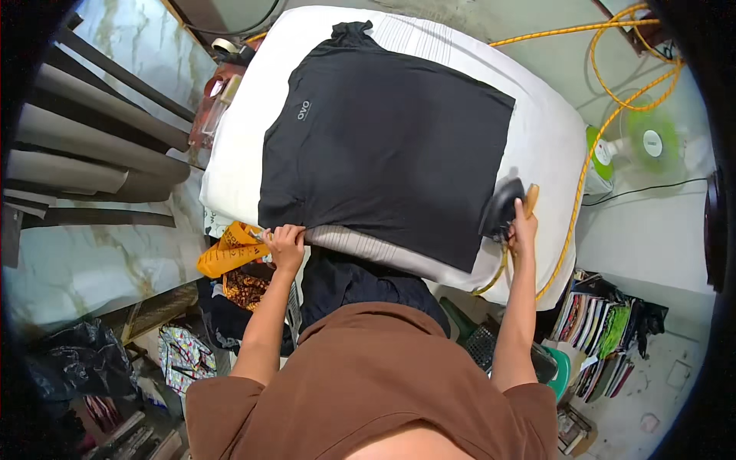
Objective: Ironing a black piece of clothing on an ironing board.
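A black T-shirt (pixel 402 132) lies spread on a white padded ironing surface (pixel 546 144), its neck part towards the left. Small light lettering marks the shirt near that side. My left hand (pixel 286 247) pinches the shirt's near edge at the front left of the padding. In my right hand (pixel 522 227) is the handle of a clothes iron (pixel 502 208) with a dark body. The iron is at the shirt's lower right edge, tilted; whether it touches the cloth I cannot tell. Its yellow cord (pixel 569 230) runs along the right side of the padding.
Grey rolls of material (pixel 109 132) lie on a marble-patterned surface at left. An orange bag (pixel 233 248) hangs close to my left hand. A green fan (pixel 651 141) stands beyond the right edge. Stacked folded clothes (pixel 598 328) sit low at right, beside a green basin (pixel 556 371).
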Demonstrator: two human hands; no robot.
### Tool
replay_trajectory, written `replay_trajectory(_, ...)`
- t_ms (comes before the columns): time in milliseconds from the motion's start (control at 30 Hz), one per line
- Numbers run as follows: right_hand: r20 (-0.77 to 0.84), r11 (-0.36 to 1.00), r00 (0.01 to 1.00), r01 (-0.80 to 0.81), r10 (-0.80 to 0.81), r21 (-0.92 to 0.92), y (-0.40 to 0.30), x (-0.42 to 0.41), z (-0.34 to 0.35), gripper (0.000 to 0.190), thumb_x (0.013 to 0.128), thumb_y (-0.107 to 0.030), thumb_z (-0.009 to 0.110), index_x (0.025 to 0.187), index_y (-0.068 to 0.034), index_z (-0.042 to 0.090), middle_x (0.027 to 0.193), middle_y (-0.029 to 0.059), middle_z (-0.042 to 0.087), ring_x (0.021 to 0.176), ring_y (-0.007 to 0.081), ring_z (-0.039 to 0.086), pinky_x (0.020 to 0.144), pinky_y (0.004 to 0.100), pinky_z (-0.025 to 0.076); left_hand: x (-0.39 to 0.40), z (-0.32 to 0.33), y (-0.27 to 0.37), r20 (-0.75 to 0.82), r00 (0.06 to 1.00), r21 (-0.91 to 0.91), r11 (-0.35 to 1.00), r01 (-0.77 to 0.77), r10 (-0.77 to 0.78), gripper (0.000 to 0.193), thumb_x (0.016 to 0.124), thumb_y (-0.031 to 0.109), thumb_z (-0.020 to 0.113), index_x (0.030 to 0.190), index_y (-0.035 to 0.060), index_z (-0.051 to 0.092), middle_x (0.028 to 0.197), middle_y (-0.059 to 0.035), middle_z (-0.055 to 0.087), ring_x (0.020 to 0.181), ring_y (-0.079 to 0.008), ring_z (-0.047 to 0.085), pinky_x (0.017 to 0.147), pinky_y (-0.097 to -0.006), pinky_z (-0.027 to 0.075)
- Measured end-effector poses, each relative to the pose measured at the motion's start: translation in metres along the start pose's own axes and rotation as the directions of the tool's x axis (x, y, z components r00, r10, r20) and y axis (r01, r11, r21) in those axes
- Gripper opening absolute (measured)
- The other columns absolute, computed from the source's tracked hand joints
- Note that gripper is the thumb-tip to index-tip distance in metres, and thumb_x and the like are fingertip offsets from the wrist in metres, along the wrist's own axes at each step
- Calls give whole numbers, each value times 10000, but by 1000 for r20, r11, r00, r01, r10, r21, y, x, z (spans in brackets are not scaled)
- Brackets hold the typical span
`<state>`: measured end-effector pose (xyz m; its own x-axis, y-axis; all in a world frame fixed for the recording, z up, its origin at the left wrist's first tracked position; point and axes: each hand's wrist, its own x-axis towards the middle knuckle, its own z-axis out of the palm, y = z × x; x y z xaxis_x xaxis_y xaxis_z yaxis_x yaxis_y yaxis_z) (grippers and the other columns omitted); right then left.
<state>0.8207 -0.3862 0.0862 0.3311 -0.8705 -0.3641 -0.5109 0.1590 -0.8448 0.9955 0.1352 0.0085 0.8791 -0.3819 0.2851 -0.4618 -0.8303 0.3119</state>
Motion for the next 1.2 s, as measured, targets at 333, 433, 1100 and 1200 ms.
replay_trajectory(333, 761, 694, 594, 663, -261, -280, -2, -174, 209, 431, 836, -400, 659, 956, 12, 621, 878, 251, 660, 849, 417, 645, 729, 473, 498, 9, -3, -13, -25, 991, 0, 992, 128, -128, 54, 790, 138, 693, 787, 120, 642, 866, 29, 623, 877, -186, 567, 951, -484, 290)
replay_trajectory(433, 879, 546, 410, 807, -243, -225, -4, -207, 242, 442, 833, -398, 662, 991, 3, 567, 825, 267, 651, 832, 436, 640, 709, 505, 506, 11, 2, -14, -68, 992, -21, 994, 108, -109, 45, 789, 133, 694, 797, 118, 652, 902, 33, 635, 917, -182, 575, 959, -484, 288)
replay_trajectory(1100, -124, 967, 992, -57, 27, -246, 30, 35, -78, 790, 801, -567, 658, 1290, 23, 467, 653, 108, 621, 598, 248, 603, 603, 381, 501, 30, 12, 25, 50, 946, 50, 945, -322, 320, 164, 779, 98, 661, 941, 124, 657, 1008, -11, 617, 973, -191, 573, 993, -470, 294)
replay_trajectory(1200, -401, 778, 843, 33, -359, -627, 46, 11, -63, 709, 842, -425, 626, 1379, -40, 367, 1012, 145, 606, 941, 287, 578, 815, 455, 447, 40, 18, 23, 117, 927, 51, 930, -365, 357, 35, 803, 125, 630, 829, 114, 650, 839, -22, 608, 860, -202, 579, 953, -468, 331)
